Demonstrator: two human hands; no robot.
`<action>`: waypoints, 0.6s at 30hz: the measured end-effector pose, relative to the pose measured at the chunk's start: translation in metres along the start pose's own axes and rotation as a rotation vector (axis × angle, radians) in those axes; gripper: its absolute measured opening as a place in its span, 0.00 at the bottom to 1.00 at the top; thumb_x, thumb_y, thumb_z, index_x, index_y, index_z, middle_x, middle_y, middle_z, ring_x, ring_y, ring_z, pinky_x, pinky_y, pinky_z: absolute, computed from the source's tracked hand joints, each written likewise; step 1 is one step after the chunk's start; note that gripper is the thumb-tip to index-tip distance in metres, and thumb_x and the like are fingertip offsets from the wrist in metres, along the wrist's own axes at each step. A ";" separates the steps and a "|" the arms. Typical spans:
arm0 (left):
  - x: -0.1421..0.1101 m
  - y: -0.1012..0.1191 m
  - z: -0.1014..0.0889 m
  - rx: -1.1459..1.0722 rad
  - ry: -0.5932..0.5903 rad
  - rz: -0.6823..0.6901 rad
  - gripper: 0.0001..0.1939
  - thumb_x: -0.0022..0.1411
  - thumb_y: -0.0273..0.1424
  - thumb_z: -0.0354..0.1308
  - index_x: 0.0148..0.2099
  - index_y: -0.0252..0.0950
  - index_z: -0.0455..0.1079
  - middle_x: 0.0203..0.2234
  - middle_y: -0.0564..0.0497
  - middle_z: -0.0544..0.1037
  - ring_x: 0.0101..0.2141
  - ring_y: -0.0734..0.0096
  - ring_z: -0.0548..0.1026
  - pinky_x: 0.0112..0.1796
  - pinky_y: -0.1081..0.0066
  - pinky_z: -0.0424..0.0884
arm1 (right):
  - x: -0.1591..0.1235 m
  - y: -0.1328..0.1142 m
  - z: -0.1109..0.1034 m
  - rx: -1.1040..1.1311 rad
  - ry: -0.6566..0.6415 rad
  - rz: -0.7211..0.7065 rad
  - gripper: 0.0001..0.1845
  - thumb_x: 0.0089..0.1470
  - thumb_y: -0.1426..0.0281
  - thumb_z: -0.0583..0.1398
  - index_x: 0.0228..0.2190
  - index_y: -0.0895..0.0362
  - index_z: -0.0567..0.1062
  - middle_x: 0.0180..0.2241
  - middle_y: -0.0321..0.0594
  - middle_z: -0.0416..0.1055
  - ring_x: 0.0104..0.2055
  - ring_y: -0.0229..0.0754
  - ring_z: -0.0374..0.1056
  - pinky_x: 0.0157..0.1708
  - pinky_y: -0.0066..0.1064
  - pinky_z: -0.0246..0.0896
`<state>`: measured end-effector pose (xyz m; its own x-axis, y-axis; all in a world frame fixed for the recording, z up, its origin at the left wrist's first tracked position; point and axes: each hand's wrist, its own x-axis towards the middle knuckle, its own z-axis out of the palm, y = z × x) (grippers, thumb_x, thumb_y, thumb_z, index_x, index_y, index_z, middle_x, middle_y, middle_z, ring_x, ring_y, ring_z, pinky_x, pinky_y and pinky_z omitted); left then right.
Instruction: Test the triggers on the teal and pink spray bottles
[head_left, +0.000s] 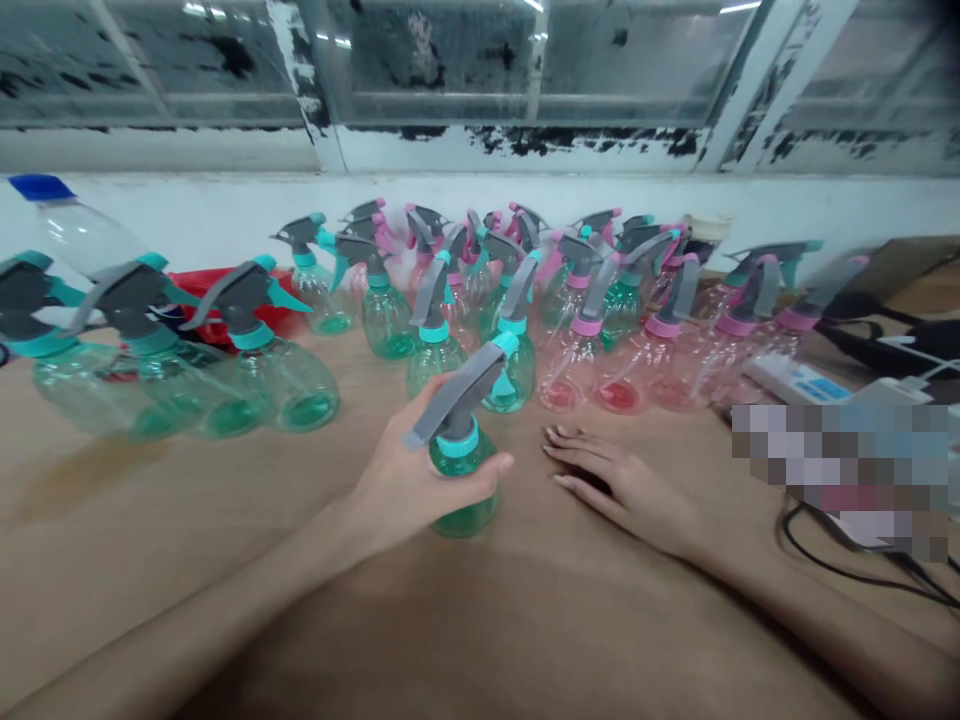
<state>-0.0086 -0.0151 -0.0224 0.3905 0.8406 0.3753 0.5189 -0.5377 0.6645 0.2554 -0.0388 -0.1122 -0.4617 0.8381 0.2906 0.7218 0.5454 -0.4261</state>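
Observation:
My left hand (405, 490) is wrapped round the body of a green spray bottle (463, 520) with a grey and turquoise trigger head. The bottle stands upright at the middle of the table, its nozzle pointing away to the right. My right hand (622, 485) rests on the tabletop to the right of it, fingers stretched out and holding nothing. Just beyond the held bottle are more green spray bottles (435, 355). Pink spray bottles (622, 385) with grey and pink heads stand in a row past my right hand.
Three green spray bottles (289, 390) stand at the left, before a red object (292, 300) and a large clear bottle with a blue cap (41, 188). A white power strip (795, 380) and black cables (847, 575) lie at the right. A windowed wall (525, 150) closes the back.

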 end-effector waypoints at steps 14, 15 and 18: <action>-0.033 -0.008 -0.043 0.126 0.117 -0.103 0.16 0.61 0.40 0.60 0.48 0.38 0.70 0.42 0.48 0.78 0.43 0.59 0.76 0.45 0.60 0.70 | 0.074 -0.060 -0.043 -0.129 0.036 0.053 0.18 0.61 0.59 0.56 0.48 0.51 0.76 0.46 0.42 0.78 0.41 0.52 0.76 0.41 0.45 0.71; -0.035 -0.013 -0.049 0.167 0.136 -0.106 0.16 0.61 0.42 0.60 0.47 0.38 0.70 0.42 0.48 0.77 0.43 0.59 0.76 0.45 0.60 0.70 | 0.083 -0.065 -0.044 -0.123 0.071 0.060 0.19 0.61 0.58 0.56 0.48 0.53 0.76 0.46 0.43 0.78 0.41 0.52 0.76 0.40 0.45 0.71; -0.040 -0.027 -0.063 0.238 0.187 -0.128 0.18 0.61 0.44 0.59 0.47 0.38 0.71 0.40 0.47 0.78 0.40 0.58 0.76 0.40 0.61 0.71 | 0.106 -0.078 -0.042 -0.101 0.164 0.076 0.21 0.61 0.58 0.56 0.50 0.55 0.74 0.49 0.45 0.76 0.41 0.52 0.76 0.43 0.46 0.70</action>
<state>-0.0866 -0.0302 -0.0148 0.1757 0.8876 0.4258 0.7261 -0.4089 0.5528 0.1715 0.0073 -0.0121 -0.3198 0.8589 0.4000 0.8034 0.4697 -0.3661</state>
